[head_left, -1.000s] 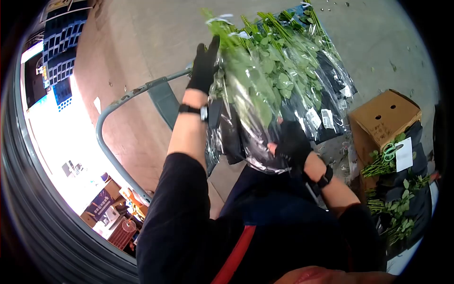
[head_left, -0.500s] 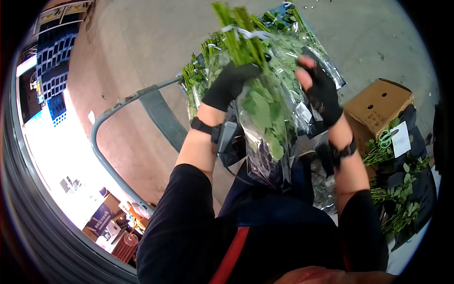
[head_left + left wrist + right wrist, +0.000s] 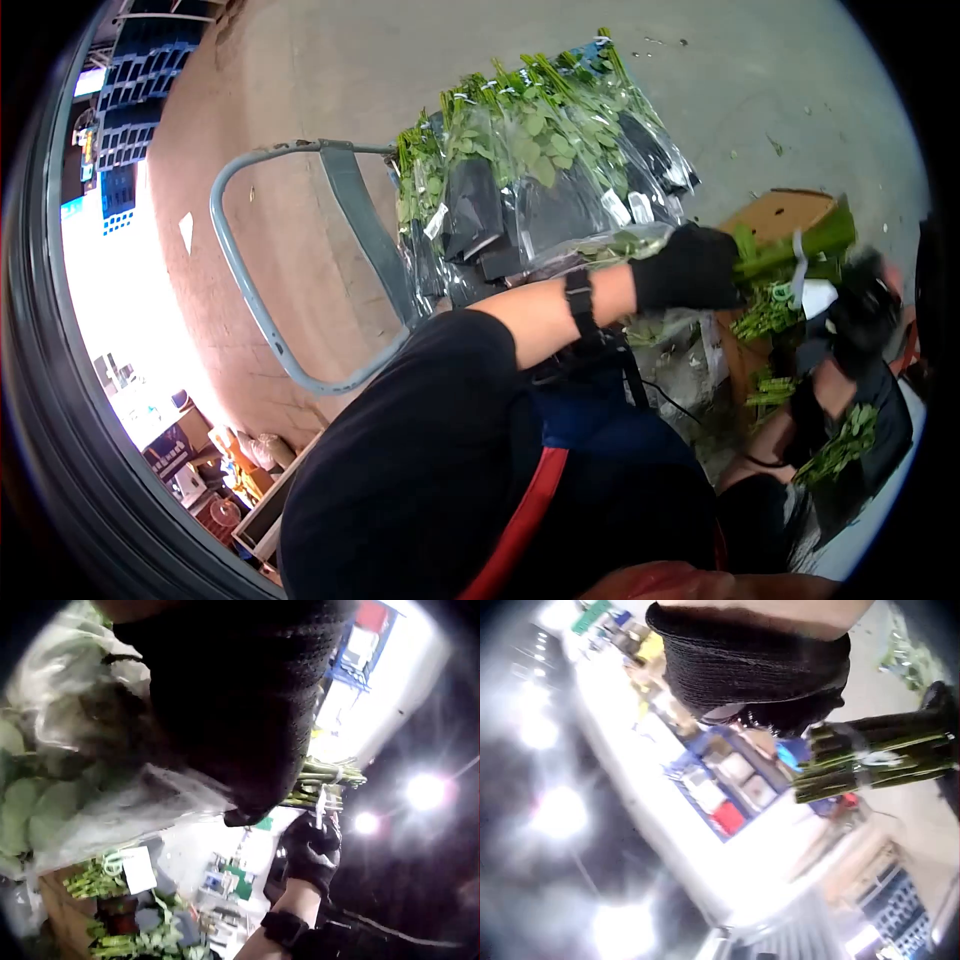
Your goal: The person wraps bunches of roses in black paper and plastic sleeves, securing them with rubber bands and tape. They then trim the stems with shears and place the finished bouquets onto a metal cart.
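Observation:
Wrapped greenery lies in the grip of my left hand (image 3: 690, 268), its bare stems (image 3: 810, 250) pointing right in the head view. Clear film (image 3: 150, 814) and leaves trail from the other side of this hand (image 3: 232, 705). A white tie (image 3: 874, 758) circles the stems (image 3: 832, 780). My right hand (image 3: 865, 315), blurred, is just beyond the stem ends. In the left wrist view this hand (image 3: 311, 851) is close below the stems (image 3: 330, 776) with bent fingers; whether it pinches anything cannot be told. The right wrist view shows the hand (image 3: 757, 675) beside them, fingertips hidden.
Several wrapped bunches (image 3: 545, 150) lie side by side on a cart with a grey metal handle (image 3: 240, 270). A cardboard box (image 3: 775, 215) stands at the right, near loose greenery (image 3: 840, 445) on black material. Blue crates (image 3: 140, 100) are at the far left.
The held bunch has swung from above the cart to the right, its stems turning from upward to rightward. Both hands have moved right, and the view has shifted.

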A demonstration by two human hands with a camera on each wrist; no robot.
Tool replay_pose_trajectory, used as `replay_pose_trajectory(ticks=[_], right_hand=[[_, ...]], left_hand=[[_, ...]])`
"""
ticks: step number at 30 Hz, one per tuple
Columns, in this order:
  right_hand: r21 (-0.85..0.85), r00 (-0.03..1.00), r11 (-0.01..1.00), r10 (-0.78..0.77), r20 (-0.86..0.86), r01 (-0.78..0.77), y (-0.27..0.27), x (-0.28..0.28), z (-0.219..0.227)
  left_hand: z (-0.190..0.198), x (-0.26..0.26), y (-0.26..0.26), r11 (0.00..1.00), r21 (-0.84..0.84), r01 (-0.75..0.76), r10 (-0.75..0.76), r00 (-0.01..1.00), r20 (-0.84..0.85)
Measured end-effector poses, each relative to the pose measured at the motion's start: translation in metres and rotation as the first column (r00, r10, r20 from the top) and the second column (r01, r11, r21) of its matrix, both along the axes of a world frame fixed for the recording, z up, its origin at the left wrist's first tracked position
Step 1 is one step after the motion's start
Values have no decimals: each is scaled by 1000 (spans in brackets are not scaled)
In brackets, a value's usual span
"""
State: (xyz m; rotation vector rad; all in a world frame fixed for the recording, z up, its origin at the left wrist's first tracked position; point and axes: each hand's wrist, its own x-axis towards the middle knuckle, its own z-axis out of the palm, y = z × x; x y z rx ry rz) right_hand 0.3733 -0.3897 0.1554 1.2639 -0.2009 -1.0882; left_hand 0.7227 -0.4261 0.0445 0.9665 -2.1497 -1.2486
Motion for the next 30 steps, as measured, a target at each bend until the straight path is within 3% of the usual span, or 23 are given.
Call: replay_pose_trajectory(ticks=[1, 2, 3, 6, 7, 8, 9, 10, 11, 12, 14, 15, 16, 17, 18, 20, 21, 22, 24, 26, 27, 28, 30], right_hand=[[223, 979, 972, -114, 170, 75, 50, -32, 31], [466, 497, 857, -509, 703, 218, 85, -28, 62], [574, -284, 814, -571, 770, -82, 119, -23, 94], [820, -829, 510, -319, 460, 259, 281, -46, 55], [761, -913, 604, -131, 387, 236, 325, -14, 52], [669, -959, 708, 43, 279, 227, 368, 17, 50], [783, -972, 596, 233, 42, 177, 365, 61, 80], [687, -921, 720, 329, -210, 101, 383, 83, 83], [644, -956, 759, 252, -153, 97, 397, 101, 89], [516, -971, 834, 239, -16, 197, 409, 114, 78], [291, -913, 887, 267, 309, 358, 440, 117, 59], [374, -915, 838, 394, 91, 398, 451, 125, 70], [452, -855, 798, 502, -130, 400, 465, 128, 77], [401, -823, 778, 560, -95, 483, 495, 127, 55], [434, -655, 777, 624, -426, 457, 517, 130, 58], [28, -893, 897, 442, -86, 441, 563, 128, 60], [-159, -792, 797, 514, -329, 583, 572, 135, 68], [-223, -507, 816, 98, -856, 534, 594, 140, 97], [-67, -354, 765, 216, -910, 640, 621, 152, 110], [-206, -355, 611, 132, -925, 764, 656, 158, 93], [-306, -503, 642, 145, -852, 703, 672, 163, 97], [-282, -435, 538, 180, -882, 794, 677, 172, 117], [-316, -498, 573, 190, -846, 756, 701, 179, 113]], left_hand=[[10, -17, 24, 998, -27, 55, -54, 998, 35], [21, -32, 50, 992, -53, 118, -114, 991, 74], [30, -45, 75, 979, -73, 190, -181, 977, 113], [41, -94, 152, 951, -214, 224, -227, 974, 9], [42, -112, 174, 946, -210, 246, -244, 969, 40], [45, -127, 186, 924, -152, 349, -342, 937, 74], [54, -136, 202, 929, -70, 364, -362, 931, 41], [62, -145, 221, 918, -126, 376, -378, 926, 16], [65, -160, 239, 899, -85, 430, -434, 900, -34], [69, -169, 258, 859, -240, 452, -456, 889, 40], [72, -182, 302, 753, -314, 579, -608, 794, 7], [69, -188, 327, 717, -321, 619, -657, 754, -13], [86, -188, 341, 633, -392, 668, -678, 722, 135], [85, -191, 357, 584, -428, 689, -701, 695, 162], [84, -196, 374, 536, -460, 708, -718, 669, 192], [82, -201, 402, 493, -385, 780, -764, 600, 238], [82, -201, 413, 478, -359, 801, -777, 577, 253], [82, -197, 422, 466, -337, 818, -785, 558, 270], [88, -193, 441, 429, -417, 801, -790, 557, 256], [97, -201, 458, 381, -436, 815, -815, 518, 257], [103, -202, 469, 365, -482, 796, -838, 507, 203], [104, -202, 478, 326, -517, 791, -838, 495, 229], [106, -205, 494, 234, -580, 780, -840, 462, 283]])
